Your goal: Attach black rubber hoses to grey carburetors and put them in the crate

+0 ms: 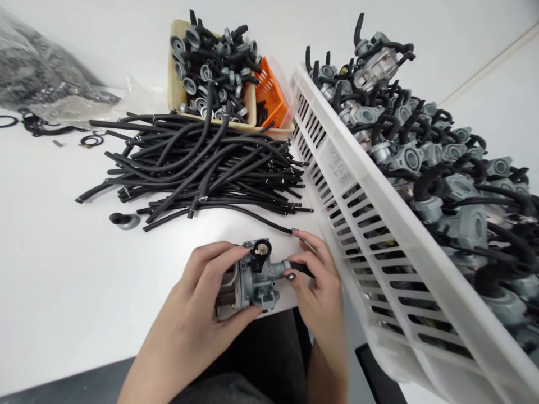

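Held carburetor [256, 284], white crate [367, 168] of carburetors [432, 154], bin [251, 104] of caps [205, 73]

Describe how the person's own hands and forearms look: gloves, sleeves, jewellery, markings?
The left hand and right hand are ungloved, and no sleeve, ring or watch shows on the visible forearms. The right thumbnail is dark with a pale, star-like mark. The left hand's nails can't be made out clearly.

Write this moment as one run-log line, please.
left hand: holds metal part; right hand: grips black tube at its end; hoses: piled on table; white crate: heaped, at right
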Motion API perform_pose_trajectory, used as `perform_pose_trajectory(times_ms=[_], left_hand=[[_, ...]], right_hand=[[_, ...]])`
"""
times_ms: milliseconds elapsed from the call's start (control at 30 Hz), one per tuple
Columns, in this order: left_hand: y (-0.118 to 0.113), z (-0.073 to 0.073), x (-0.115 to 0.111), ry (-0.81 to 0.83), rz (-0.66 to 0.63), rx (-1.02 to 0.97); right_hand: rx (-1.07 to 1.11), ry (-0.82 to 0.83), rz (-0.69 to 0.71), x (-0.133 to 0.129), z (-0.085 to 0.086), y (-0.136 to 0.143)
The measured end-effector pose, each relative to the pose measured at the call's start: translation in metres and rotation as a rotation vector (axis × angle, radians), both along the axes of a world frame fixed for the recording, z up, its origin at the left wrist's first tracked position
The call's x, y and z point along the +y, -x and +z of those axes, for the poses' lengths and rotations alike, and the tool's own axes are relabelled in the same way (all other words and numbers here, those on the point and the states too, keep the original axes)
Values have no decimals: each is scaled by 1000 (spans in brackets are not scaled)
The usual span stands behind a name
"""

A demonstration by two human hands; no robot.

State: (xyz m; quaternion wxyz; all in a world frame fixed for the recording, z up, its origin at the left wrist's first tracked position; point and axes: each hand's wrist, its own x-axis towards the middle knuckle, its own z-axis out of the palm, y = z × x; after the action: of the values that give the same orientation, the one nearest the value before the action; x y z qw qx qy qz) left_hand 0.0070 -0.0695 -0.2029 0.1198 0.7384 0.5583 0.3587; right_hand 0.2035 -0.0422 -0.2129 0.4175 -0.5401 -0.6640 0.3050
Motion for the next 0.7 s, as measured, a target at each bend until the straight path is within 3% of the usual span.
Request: perform_pose_trajectory(times_ms=[133,367,700], left_hand=[[0,0,0,-5,-2,1],[-1,-1,-2,-17,4,-16],[-2,0,-1,-25,14,-9]], right_hand=[[40,2,8,1,0,0],[139,11,175,1,2,-8],[112,9,157,1,1,-8]])
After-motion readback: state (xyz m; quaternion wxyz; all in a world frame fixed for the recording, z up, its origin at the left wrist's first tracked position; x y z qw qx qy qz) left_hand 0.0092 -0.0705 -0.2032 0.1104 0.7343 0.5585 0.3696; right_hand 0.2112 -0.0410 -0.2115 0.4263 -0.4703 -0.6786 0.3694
